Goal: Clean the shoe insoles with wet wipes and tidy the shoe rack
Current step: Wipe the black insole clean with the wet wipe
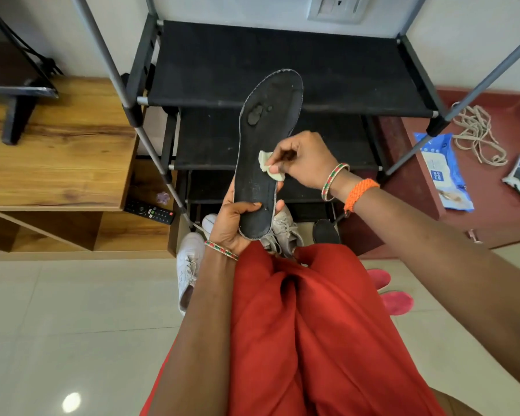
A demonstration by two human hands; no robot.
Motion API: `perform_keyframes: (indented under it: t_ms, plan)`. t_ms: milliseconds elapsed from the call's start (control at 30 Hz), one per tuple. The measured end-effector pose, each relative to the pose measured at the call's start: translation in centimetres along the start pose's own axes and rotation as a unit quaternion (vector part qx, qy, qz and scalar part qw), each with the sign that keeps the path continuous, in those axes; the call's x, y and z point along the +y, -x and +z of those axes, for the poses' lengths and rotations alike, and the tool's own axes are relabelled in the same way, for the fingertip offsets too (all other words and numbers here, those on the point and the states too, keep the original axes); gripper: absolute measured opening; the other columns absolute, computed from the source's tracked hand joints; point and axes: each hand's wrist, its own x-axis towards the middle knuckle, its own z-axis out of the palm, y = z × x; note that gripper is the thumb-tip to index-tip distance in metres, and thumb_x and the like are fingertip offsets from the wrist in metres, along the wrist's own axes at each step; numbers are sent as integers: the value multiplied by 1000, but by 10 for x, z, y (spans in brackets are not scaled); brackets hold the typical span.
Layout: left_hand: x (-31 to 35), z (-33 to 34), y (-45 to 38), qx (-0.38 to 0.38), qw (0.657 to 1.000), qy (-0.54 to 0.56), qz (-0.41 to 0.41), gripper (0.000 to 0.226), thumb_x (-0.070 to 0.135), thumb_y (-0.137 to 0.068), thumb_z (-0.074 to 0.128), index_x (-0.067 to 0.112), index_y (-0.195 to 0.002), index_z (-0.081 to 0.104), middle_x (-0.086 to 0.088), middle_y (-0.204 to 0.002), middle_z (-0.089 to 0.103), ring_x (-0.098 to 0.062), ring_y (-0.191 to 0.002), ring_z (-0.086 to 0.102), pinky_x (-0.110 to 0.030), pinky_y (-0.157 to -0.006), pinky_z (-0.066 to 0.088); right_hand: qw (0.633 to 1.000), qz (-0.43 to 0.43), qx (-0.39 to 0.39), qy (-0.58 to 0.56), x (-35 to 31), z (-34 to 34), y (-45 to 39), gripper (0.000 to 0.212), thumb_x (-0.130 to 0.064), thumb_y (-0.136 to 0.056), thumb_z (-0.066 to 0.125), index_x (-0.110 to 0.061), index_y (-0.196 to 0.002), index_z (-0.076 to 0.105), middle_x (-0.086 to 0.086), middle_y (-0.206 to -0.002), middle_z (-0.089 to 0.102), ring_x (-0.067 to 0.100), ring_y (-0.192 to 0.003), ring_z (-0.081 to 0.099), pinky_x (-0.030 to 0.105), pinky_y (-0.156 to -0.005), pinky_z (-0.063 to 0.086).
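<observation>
Head view: the left hand (pixel 233 223) grips the heel of a flat black insole (pixel 266 151), fingers clamped round its frayed edge, before the fabric-shelved shoe rack (pixel 282 64). The right hand (pixel 300 160) pinches a crumpled pale wet wipe (pixel 267 166) against the insole's matte surface. Fingertips underneath are hidden.
</observation>
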Motion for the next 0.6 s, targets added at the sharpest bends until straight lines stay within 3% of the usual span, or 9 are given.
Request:
perform_keyframes:
  t_ms: [67,167,233,400,500,533,600]
  plan:
    - [0,3,2,-13,1000,7,1,75,-23,-75,25,11,-142,33,-29,-140,39,-39,-116,55,-44,-79,54,1000,-2,8,5,0,-6,-6,14,3,-73,68,-8,-78,74,-6,-71,67,-9,-61,55,3,-63,40]
    - [-3,9,3,-48,998,33,3,74,-22,-71,32,14,-136,37,-29,-138,40,-39,-117,55,-38,-71,54,987,3,154,43,3,-19,-24,24,8,-73,55,-8,-77,73,4,-81,67,3,-67,53,14,-66,43]
    - [-6,12,4,-55,997,52,-1,73,-20,-70,36,13,-134,39,-28,-134,46,-38,-118,55,-40,-71,55,981,10,191,44,1,-21,-27,24,7,-73,55,-9,-76,72,2,-80,66,8,-70,55,21,-66,48]
    - [-8,12,6,-32,997,74,-4,67,-21,-70,36,13,-126,52,-25,-126,56,-39,-115,57,-50,-82,53,1000,-7,29,-8,-12,-13,-1,11,-4,-73,73,-15,-73,70,-6,-69,66,-3,-59,54,7,-60,43]
    - [-9,13,4,8,997,78,-9,71,-20,-67,37,14,-128,51,-19,-118,61,-35,-104,63,-52,-81,53,996,-9,-83,-35,-18,-16,7,14,-7,-71,77,-18,-73,70,-9,-69,65,-4,-58,56,8,-58,44]
    - [-10,13,2,10,997,77,-9,75,-21,-66,39,14,-131,49,-19,-120,60,-35,-105,63,-52,-81,53,996,-7,-92,-13,-19,-15,7,14,-7,-71,77,-19,-72,70,-12,-69,65,-6,-58,56,8,-59,44]
    - [-13,13,1,-5,997,75,-4,78,-22,-64,38,16,-132,48,-21,-130,54,-37,-116,56,-51,-85,52,998,-7,-31,50,-20,-11,2,12,-8,-72,73,-20,-74,71,-12,-71,65,-2,-65,59,19,-65,50]
